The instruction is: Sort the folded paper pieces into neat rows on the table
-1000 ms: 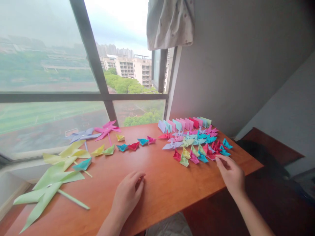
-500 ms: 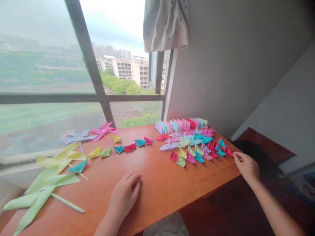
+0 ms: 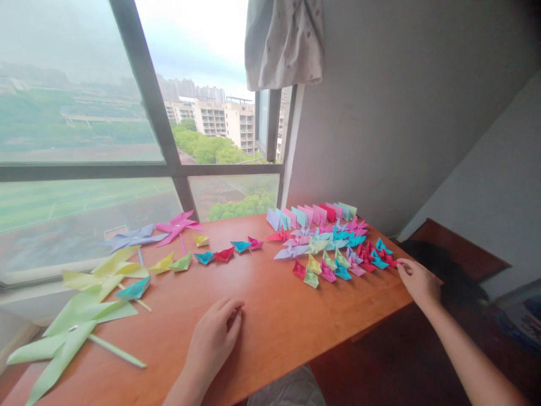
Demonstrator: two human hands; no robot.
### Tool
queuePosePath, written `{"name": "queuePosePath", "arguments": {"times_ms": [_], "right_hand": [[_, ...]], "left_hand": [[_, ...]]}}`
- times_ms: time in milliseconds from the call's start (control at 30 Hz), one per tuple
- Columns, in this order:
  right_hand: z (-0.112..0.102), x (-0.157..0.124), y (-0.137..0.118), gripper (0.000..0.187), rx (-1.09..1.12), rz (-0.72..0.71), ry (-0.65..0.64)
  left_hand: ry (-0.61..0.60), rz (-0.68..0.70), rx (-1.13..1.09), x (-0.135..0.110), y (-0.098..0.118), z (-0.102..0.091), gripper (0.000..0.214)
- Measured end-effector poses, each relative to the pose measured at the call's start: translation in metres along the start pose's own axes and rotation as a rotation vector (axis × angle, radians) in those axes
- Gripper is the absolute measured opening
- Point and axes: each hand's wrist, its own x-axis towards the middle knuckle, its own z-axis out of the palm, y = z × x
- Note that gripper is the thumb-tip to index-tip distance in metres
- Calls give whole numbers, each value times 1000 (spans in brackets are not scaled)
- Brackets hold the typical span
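At the right end of the group of folded paper boats, my right hand [image 3: 420, 280] pinches a red paper boat [image 3: 391, 263]. Blue paper boats, one of them [image 3: 379, 259] just left of it, stand close by. My left hand [image 3: 217, 332] rests on the front of the wooden table [image 3: 270, 327] with its fingers curled, and nothing shows in them. Several paper boats, among them a red one [image 3: 224, 255] and a teal one [image 3: 134, 289], form a loose line across the left half.
Paper cranes [image 3: 319, 246] and a row of folded paper pieces [image 3: 313, 215] stand behind the boats. Paper pinwheels, a green one [image 3: 71, 332] nearest, lie along the left by the window [image 3: 177, 169]. The table's right edge drops off beside my right hand.
My right hand has shifted slightly left, bringing the red paper boat closer to the other boats. My left hand stays where it was.
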Motion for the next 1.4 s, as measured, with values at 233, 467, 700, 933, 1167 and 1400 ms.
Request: {"name": "queuePosePath", "arguments": {"times_ms": [233,467,700,933,1167,1400], "right_hand": [[-8,-2,-10,35,-30,13,22],[-24,-5,-94,39,87,-73,209],[-4,-66,-255,26,512,-332,-73],[32,-128,-338,22,682,-510,-411],[43,-130,-336,18,675,-510,-457],[46,-134,-333,19,651,-555,-450]], "left_hand": [[-9,-7,4,1,3,-2,20],[-10,-23,-4,1,8,-3,20],[-11,-73,-38,-1,10,-5,20],[41,-158,-196,3,10,-10,25],[158,-275,-31,19,-31,-50,29],[297,-499,357,11,-81,-115,29]]}}
